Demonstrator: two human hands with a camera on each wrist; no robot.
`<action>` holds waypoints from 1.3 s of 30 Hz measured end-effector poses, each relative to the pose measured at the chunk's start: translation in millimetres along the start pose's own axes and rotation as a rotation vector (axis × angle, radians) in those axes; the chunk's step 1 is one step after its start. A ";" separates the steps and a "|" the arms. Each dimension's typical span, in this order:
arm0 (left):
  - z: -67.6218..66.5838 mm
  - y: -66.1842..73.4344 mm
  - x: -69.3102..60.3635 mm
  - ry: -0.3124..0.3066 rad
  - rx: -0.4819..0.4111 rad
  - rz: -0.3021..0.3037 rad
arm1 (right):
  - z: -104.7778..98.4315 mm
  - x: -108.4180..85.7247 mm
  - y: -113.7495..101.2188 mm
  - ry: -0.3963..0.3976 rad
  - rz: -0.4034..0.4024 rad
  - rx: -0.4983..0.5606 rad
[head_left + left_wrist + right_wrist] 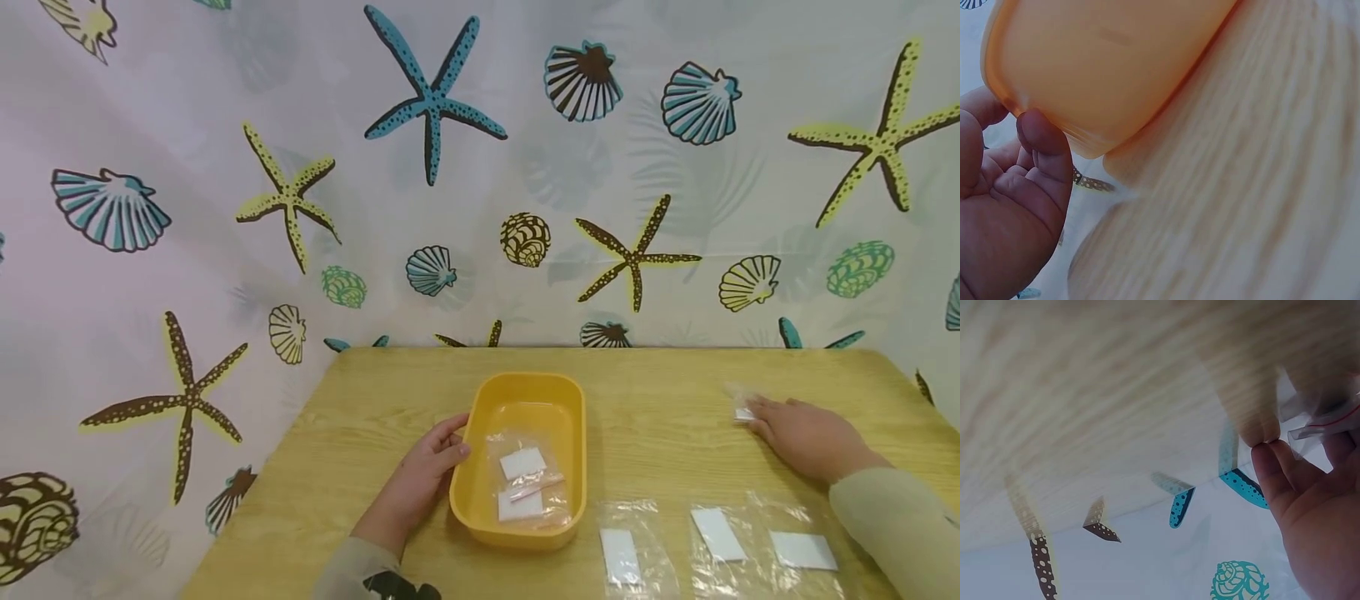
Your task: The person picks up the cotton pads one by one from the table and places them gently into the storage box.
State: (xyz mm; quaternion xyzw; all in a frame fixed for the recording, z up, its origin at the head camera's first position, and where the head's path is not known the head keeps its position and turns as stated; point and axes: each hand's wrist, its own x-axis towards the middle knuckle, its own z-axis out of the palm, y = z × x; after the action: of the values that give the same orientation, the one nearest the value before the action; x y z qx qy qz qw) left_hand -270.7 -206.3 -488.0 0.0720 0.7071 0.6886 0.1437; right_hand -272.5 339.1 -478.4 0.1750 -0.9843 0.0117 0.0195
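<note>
My left hand (420, 471) holds the left side of a yellow plastic tray (576, 442), thumb at its rim. The left wrist view shows the thumb and fingers of that hand (1016, 200) pinching the tray's edge (1110, 62). Inside the tray lie clear zip bags (522, 463) with white rectangular pieces in them. Over at the right, my right hand (813, 437) is low at the table, holding a small clear zip bag (742, 411) with something white in it. The red zip line of this bag (1329, 419) shows between thumb and fingers in the right wrist view.
Three more clear bags with white pieces lie along the table's near right: one bag (620, 556) beside the tray, a second bag (717, 534), and a third bag (804, 551) close to my right forearm. A curtain (480, 292) printed with shells and starfish hangs behind the wooden table (660, 375).
</note>
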 end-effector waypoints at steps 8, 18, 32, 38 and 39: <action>-2.2 -8.9 -10.5 -0.015 -0.020 -0.018 | 10.6 -2.0 -6.0 0.010 -0.031 0.016; -9.6 -5.3 -11.4 0.028 -0.007 -0.008 | 7.7 9.8 -10.4 0.046 -0.059 -0.026; 2.6 1.7 2.8 0.014 -0.053 0.004 | -37.0 16.7 -84.0 0.212 -0.098 -0.100; 2.3 -0.7 4.4 0.017 -0.037 0.018 | -46.6 25.5 -124.4 0.341 -0.130 -0.094; 2.1 -1.0 4.7 0.017 -0.035 0.020 | -46.8 26.8 -129.9 0.362 -0.136 -0.089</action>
State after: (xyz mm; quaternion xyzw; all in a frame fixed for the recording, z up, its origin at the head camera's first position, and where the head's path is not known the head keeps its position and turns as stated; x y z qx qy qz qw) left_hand -274.4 -202.9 -489.5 0.0708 0.6955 0.7028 0.1321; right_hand -251.2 209.3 -428.4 0.2352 -0.9501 -0.0020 0.2049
